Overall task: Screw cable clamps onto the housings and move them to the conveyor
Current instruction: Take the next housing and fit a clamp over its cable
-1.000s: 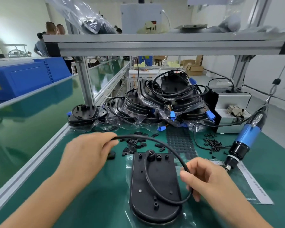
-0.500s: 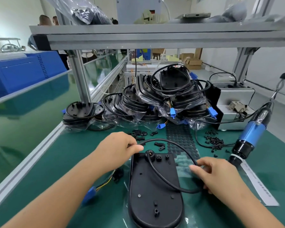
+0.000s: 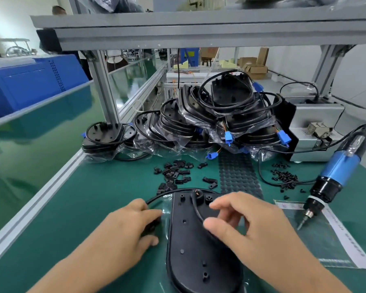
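A black oval housing (image 3: 190, 250) lies flat on the green mat right in front of me. Its black cable (image 3: 197, 210) leaves a grommet at the far end and loops both ways. My left hand (image 3: 131, 227) sits left of the housing, fingers curled round the cable's left run, with something dark under them. Over the housing's right half, my right hand (image 3: 249, 225) holds the cable loop under its thumb. Several small black cable clamps (image 3: 173, 174) lie loose beyond the housing. The green conveyor (image 3: 30, 149) runs along the left.
A blue electric screwdriver (image 3: 336, 176) hangs at the right, tip down over a plastic bag. Loose black screws (image 3: 283, 176) lie beside it. Bagged housings (image 3: 220, 119) are piled at the back, next to a grey box (image 3: 315, 127). An aluminium rail (image 3: 40, 199) borders the mat.
Both hands have drawn in close to the housing. The wide cable loop has been gathered tighter; my right hand moved from the housing's right edge to above it.
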The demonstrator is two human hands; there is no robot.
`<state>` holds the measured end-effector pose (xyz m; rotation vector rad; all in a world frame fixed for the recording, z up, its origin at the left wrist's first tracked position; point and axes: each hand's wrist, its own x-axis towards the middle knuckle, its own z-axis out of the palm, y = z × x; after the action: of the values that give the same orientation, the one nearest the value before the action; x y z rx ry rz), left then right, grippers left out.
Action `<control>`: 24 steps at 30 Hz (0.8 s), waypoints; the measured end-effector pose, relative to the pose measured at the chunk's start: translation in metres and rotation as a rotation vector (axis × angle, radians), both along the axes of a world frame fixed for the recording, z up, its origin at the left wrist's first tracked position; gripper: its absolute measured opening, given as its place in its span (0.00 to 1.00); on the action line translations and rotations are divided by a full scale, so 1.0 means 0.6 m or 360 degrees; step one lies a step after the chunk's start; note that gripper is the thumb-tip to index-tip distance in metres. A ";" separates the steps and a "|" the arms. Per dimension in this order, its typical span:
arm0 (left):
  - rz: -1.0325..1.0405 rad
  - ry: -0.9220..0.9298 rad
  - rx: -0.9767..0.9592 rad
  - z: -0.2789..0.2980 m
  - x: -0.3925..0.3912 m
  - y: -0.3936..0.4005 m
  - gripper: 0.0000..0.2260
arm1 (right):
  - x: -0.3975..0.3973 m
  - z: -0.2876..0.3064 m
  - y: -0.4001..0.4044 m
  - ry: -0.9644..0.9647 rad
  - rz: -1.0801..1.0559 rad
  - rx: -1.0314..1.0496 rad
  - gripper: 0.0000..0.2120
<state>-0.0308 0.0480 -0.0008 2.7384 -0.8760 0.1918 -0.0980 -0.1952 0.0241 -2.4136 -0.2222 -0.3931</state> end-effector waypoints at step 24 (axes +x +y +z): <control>0.0259 0.0200 -0.0375 -0.023 0.076 -0.005 0.14 | 0.062 0.017 -0.015 0.0182 0.0039 -0.0205 0.10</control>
<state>0.0146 0.0448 -0.0149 2.5679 -0.5590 0.1421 -0.0606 -0.2040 0.0346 -2.5480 -0.2322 -0.2351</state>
